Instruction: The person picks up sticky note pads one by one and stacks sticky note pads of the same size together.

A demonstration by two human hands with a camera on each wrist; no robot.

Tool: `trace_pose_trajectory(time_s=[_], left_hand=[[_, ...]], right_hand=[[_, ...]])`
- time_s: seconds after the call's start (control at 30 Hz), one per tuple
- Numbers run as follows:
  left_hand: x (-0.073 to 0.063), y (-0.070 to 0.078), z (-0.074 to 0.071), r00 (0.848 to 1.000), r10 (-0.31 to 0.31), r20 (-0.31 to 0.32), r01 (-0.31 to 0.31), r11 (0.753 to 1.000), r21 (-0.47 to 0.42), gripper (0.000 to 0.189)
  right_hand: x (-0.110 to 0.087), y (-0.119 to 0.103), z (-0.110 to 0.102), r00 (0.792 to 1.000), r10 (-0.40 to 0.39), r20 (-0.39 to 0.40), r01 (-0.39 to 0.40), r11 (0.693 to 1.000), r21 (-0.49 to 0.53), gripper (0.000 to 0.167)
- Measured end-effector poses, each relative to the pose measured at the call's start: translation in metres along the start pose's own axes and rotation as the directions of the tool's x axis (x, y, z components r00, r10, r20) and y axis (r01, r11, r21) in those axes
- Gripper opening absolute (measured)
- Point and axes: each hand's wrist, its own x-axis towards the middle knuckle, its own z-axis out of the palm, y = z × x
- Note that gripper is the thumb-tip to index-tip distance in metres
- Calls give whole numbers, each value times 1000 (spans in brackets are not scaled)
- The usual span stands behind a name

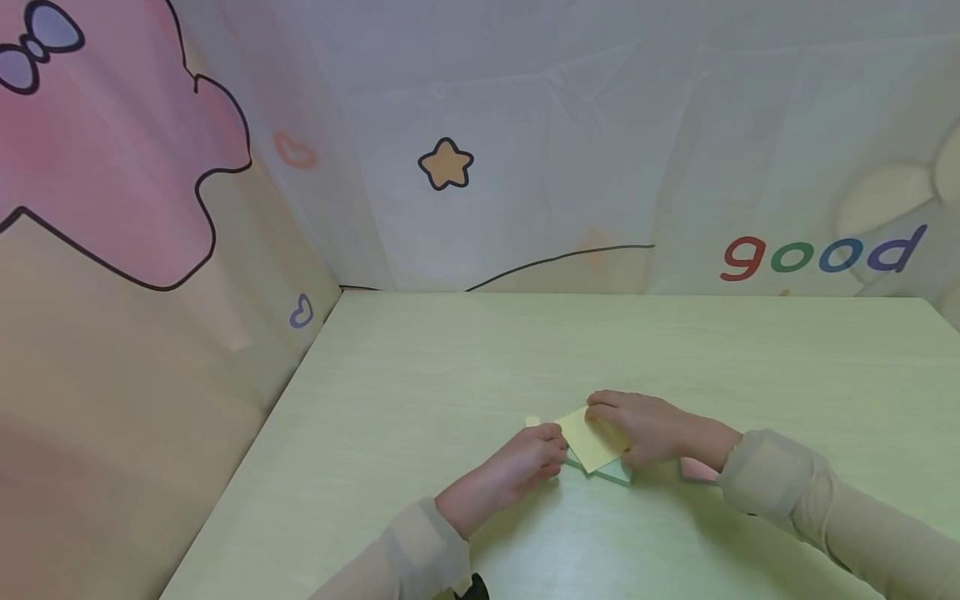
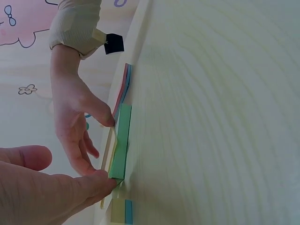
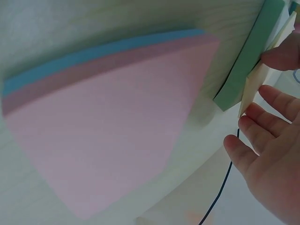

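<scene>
My right hand (image 1: 648, 425) pinches a square yellow sticky note (image 1: 592, 442) by its edge, thumb on one side and fingers on the other. The note lies tilted over a thick green sticky note pad (image 2: 121, 145), whose front edge and corner show beneath it. My left hand (image 1: 517, 462) holds the left corner of the green pad between thumb and fingers, close to the note's left corner. In the right wrist view, the right hand's fingertips (image 3: 246, 122) are at the yellow note, just above the green pad (image 3: 248, 61).
A pink pad (image 3: 112, 131) on top of a blue pad (image 3: 103, 54) lies to the right, partly behind my right wrist. A small pale yellow and blue stack (image 2: 119, 211) is beyond my left hand. A printed cloth wall (image 1: 525, 167) stands along the table's far edge.
</scene>
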Motion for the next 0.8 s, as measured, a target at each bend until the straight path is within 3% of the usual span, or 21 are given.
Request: trace_pose_trajectory(time_s=[0.37,0.6,0.8], left_hand=[[0,2,1,999,11,-33,-12,1000,-11,60],[2,3,2,996,-34,-85,31,999,-32,66],[3,3,2,997,-15,-75,13,999,-32,67]], right_hand=[[-2,3,2,1000,-14,2,14,1000,-10,54],[-4,4,3,1000,-10,8,10,1000,-8,57],[-6,5,3,999,-40,-7,40,999,-20,59]])
